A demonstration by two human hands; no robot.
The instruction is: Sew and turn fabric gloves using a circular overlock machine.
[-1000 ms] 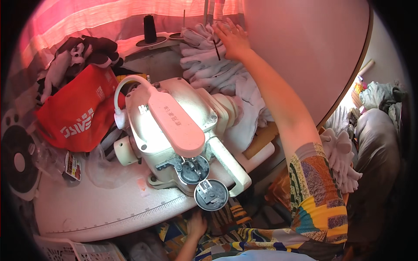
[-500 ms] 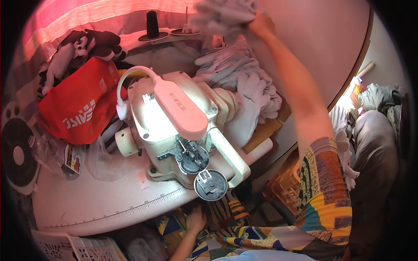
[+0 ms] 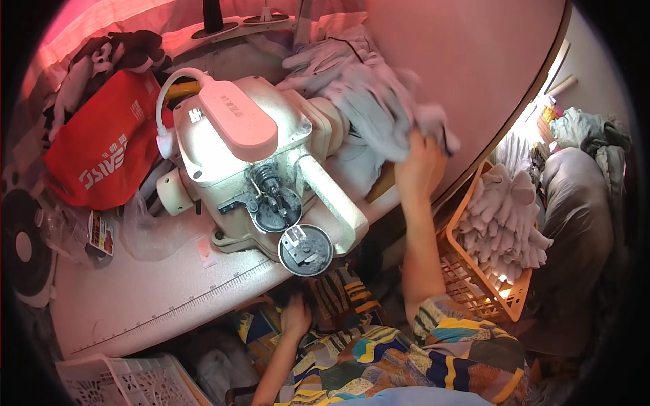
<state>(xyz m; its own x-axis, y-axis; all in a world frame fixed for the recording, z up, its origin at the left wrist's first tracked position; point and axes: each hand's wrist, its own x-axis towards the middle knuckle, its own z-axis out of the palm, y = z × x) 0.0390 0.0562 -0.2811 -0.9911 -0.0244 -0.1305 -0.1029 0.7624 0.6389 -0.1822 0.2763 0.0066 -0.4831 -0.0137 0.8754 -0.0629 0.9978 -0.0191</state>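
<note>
A bundle of pale grey knitted gloves (image 3: pixel 379 122) lies over the pile to the right of the white sewing machine (image 3: pixel 237 128). My right hand (image 3: pixel 418 162) is closed on the near right end of this bundle, which is blurred by motion. My left hand (image 3: pixel 296 317) rests low on my lap, below the table's front edge and under the machine's round plates; its fingers are mostly hidden. A pink lamp (image 3: pixel 238 120) on a bent white neck lights the machine head.
An orange basket (image 3: pixel 467 281) full of pale gloves stands right of the table. Left of the machine lie a red cloth bag (image 3: pixel 101 145), dark-and-white gloves (image 3: pixel 101 61) and clear plastic. A white basket (image 3: pixel 135 382) sits lower left; a black thread cone (image 3: pixel 212 17) stands behind.
My right hand has come down and nearer from the far side with the gloves, which now lie over the pile. The view has shifted, showing more of the orange basket. My left hand stays low.
</note>
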